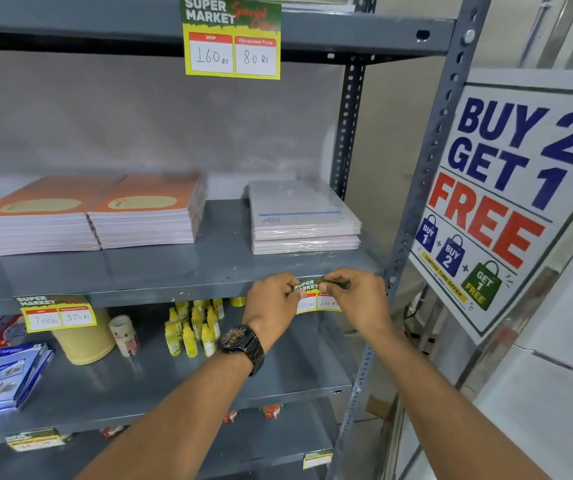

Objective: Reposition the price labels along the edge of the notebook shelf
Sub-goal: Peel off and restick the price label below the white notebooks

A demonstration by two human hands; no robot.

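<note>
A green and yellow price label (315, 299) hangs at the front edge of the grey notebook shelf (160, 271), near its right end. My left hand (271, 303) pinches the label's left side and my right hand (354, 296) pinches its top right corner, which is bent forward. A second price label (58, 313) reading 700 and 350 is stuck on the same edge at the left. Orange notebook stacks (91, 216) and a wrapped white notebook stack (304, 220) lie on the shelf.
A larger price label (232, 39) hangs from the shelf above. The lower shelf holds yellow bottles (191, 327), a tape roll (84, 337) and blue packets (8, 375). The perforated upright (427, 174) and a "Buy 2 Get 1 Free" poster (506, 202) stand at the right.
</note>
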